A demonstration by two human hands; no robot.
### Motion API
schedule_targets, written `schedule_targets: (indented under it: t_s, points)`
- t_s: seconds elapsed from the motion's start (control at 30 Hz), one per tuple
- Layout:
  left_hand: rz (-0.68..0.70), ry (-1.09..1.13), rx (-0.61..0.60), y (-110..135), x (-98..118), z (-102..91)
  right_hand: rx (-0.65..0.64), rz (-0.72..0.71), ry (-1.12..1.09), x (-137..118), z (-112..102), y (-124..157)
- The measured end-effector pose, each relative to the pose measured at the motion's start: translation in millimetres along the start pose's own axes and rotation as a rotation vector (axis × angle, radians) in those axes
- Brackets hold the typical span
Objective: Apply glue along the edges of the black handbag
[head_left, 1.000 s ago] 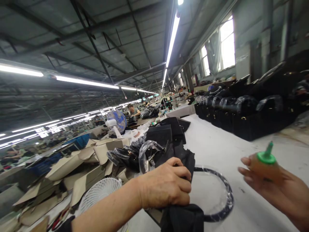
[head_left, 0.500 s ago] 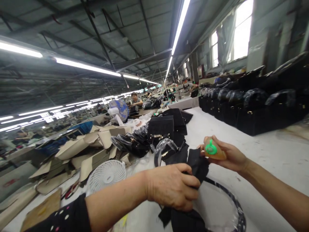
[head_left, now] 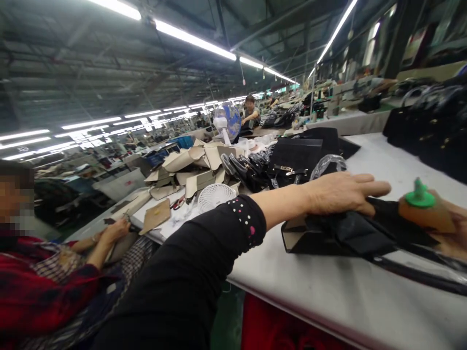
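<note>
My left hand (head_left: 345, 192) lies across a black bag (head_left: 324, 238) on the white table, fingers stretched out to the right and thumb pointing down against the black material. At the right edge, my right hand (head_left: 455, 226) is partly cut off and blurred. It is closed around a squeeze bottle (head_left: 425, 216) with amber contents and a green cap, held just above the bag's right end. A long black strap (head_left: 419, 276), partly in clear plastic, runs from the bag to the right. My left forearm hides part of the table.
More black bags (head_left: 297, 154) with plastic-wrapped handles stand behind, others (head_left: 426, 131) at far right. Beige panels (head_left: 200, 165) and a small white fan (head_left: 216, 197) lie left. A co-worker in red plaid (head_left: 47, 291) sits at left, hands on some material.
My view has swung left, bringing the co-worker in. My left hand has gone from curled on the black material to stretched flat over the bag. The bottle stays in my right hand.
</note>
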State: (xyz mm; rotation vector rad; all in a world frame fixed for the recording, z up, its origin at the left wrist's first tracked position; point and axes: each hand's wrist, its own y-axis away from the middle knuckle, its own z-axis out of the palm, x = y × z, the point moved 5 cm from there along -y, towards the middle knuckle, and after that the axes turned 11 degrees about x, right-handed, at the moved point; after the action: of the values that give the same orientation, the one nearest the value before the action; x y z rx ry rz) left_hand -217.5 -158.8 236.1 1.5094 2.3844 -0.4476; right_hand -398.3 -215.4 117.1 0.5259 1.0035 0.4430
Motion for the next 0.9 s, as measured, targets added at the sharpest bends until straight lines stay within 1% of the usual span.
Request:
schedule_targets:
  t_s: [0.03,0.07,0.1,0.13,0.2,0.27,0.37,0.4,0.43,0.47,0.53,0.57,0.63,0.73,0.83,0.9]
  points:
    - [-0.045,-0.004,0.009,1.1,-2.6,2.0,0.045,0.082,-0.001,6.0,-0.9,3.3]
    - [-0.085,0.0,0.01,3.1,-4.7,3.4,0.063,0.14,0.003,11.6,0.4,7.5]
    - [-0.124,0.013,0.002,5.8,-6.5,3.9,0.064,0.151,-0.009,15.3,3.4,11.6]
    - [-0.158,0.035,-0.012,8.9,-7.8,3.4,0.042,0.11,-0.04,16.9,8.3,15.3]
    - [-0.198,0.097,-0.06,15.7,-8.5,-0.3,-0.011,-0.024,-0.121,18.3,19.5,21.1]
    - [-0.265,0.164,-0.146,23.3,-10.0,-4.4,-0.066,-0.109,-0.188,22.4,30.4,23.9]
    - [-0.48,0.283,-0.345,38.6,-15.2,-2.4,-0.129,-0.131,-0.248,34.9,42.9,21.9]
    - [-0.561,0.353,-0.373,43.3,-16.5,-0.1,-0.145,-0.131,-0.264,40.2,46.0,20.8]
    - [-0.649,0.458,-0.348,46.7,-17.7,2.3,-0.16,-0.135,-0.281,46.1,48.7,20.0]
    - [-0.758,0.592,-0.264,49.5,-19.7,5.0,-0.189,-0.141,-0.298,52.3,51.9,20.3]
    - [-0.997,0.838,-0.026,57.3,-24.6,13.2,-0.275,-0.141,-0.328,65.5,59.5,24.3]
    - [-1.109,0.905,0.086,63.1,-26.2,18.9,-0.327,-0.127,-0.339,71.8,63.6,27.8]
    - [-1.287,0.927,0.252,77.0,-26.0,30.5,-0.418,-0.069,-0.367,81.1,69.8,35.6]
    - [-1.46,0.92,0.461,99.7,-20.6,41.6,-0.472,-0.007,-0.432,79.4,66.6,41.0]
    - [-1.571,1.009,0.645,119.5,-15.0,45.1,-0.473,0.023,-0.489,67.4,47.9,35.9]
    - [-1.626,1.096,0.723,127.5,-12.8,45.8,-0.47,0.053,-0.518,63.5,32.4,30.5]
